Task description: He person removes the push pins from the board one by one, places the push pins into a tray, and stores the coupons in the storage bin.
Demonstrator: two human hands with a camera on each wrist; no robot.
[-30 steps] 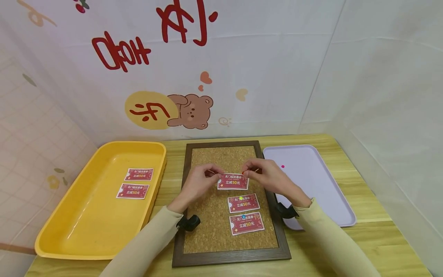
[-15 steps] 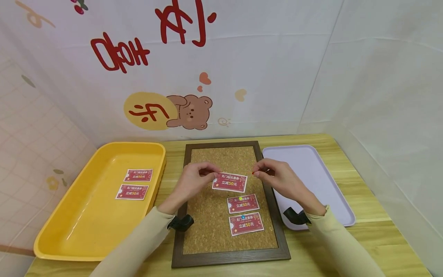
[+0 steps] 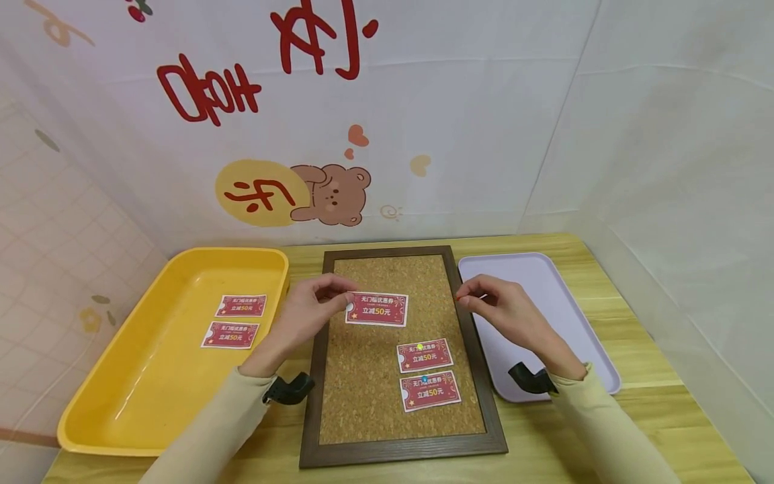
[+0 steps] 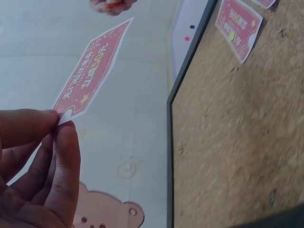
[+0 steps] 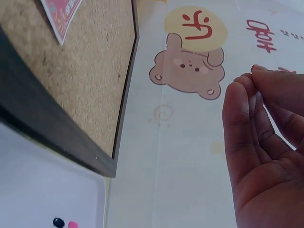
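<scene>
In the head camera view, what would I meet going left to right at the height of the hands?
Yellow tray, left hand, the coupon it holds, right hand. The lilac tray overlaps the right hand, so I left it out.

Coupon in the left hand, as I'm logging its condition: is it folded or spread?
Spread. In the head view, the coupon shows nearly its whole printed face, pinched at one end by the left hand.
</scene>
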